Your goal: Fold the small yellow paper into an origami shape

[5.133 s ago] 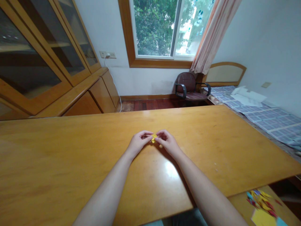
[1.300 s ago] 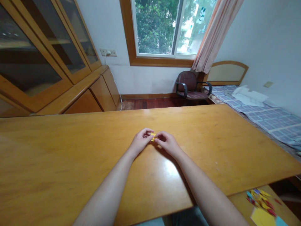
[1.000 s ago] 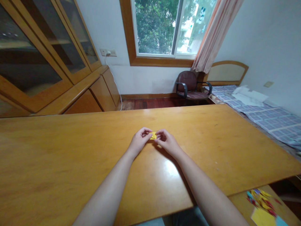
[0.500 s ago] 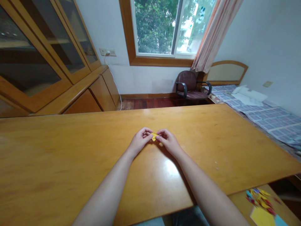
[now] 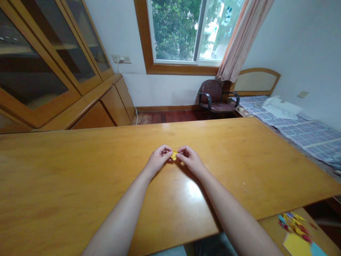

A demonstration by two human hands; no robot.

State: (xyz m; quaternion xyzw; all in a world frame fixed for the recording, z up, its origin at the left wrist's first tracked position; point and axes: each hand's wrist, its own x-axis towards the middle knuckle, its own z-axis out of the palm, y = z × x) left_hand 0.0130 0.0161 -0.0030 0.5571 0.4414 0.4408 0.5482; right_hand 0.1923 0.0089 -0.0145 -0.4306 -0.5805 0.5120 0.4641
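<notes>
A small folded piece of yellow paper point(image 5: 174, 155) is held just above the wooden table point(image 5: 80, 192), at about the middle of the view. My left hand point(image 5: 160, 158) pinches its left side between thumb and fingers. On the opposite side, my right hand point(image 5: 189, 158) grips the paper the same way, fingers curled. A pointed lower part of the paper shows between the two thumbs. The fingers cover its side edges, so its full shape is hidden.
At the lower right, a lower surface holds a pile of small colourful pieces point(image 5: 294, 224), a yellow sheet point(image 5: 297, 245) and a light blue sheet point(image 5: 317, 250). Beyond the table stand a brown armchair point(image 5: 211, 94), a bed point(image 5: 298, 131) and a glass-door cabinet point(image 5: 77, 85).
The yellow paper shifts very slightly between my fingers, its lower point showing a little differently. Both hands stay in nearly the same place.
</notes>
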